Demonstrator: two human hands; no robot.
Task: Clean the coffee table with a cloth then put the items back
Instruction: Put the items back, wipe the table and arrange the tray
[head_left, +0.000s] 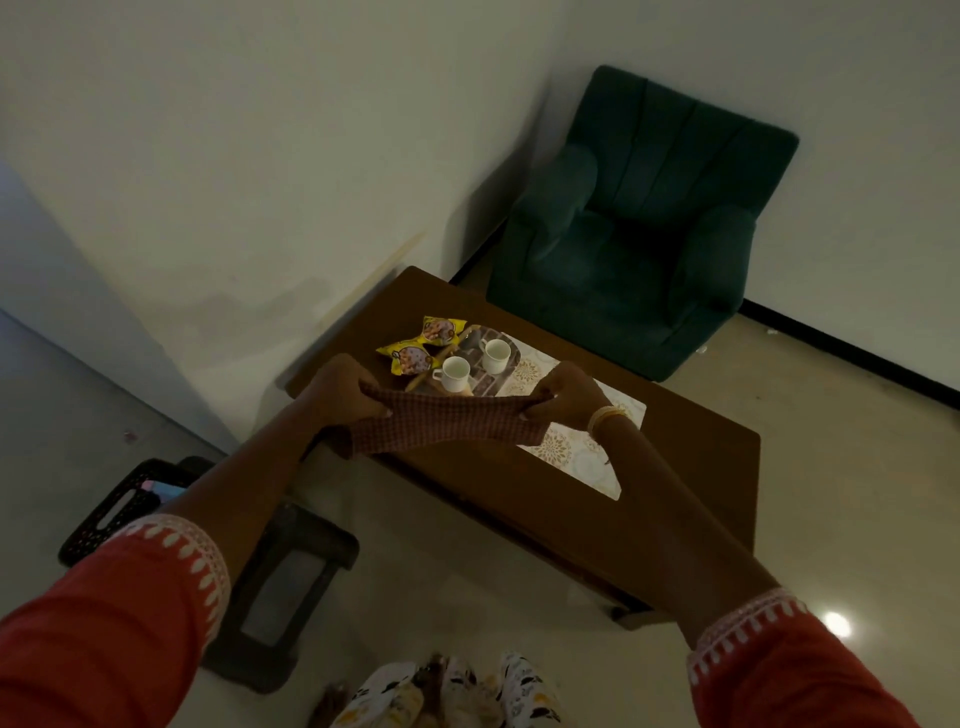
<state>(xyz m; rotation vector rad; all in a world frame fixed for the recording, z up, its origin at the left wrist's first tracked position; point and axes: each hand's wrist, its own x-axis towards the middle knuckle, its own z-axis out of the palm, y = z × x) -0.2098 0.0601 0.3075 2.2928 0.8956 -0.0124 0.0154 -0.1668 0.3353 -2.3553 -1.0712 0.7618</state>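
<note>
A checked cloth (447, 421) is held stretched between both hands above the near edge of the coffee table (691, 467). One end is pinched by the curled fingers of the left hand (343, 387), the other by those of the right hand (569, 392). Just beyond the fingers, two white cups (472, 366) are seen on a tray (470, 338), with two yellow snack packets (423, 345) beside it. A patterned mat (571, 452) is spread under the right wrist.

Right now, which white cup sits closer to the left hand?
The cup beside the nearer yellow snack packet, handle pointing left. The other cup stands farther back and right.
</note>
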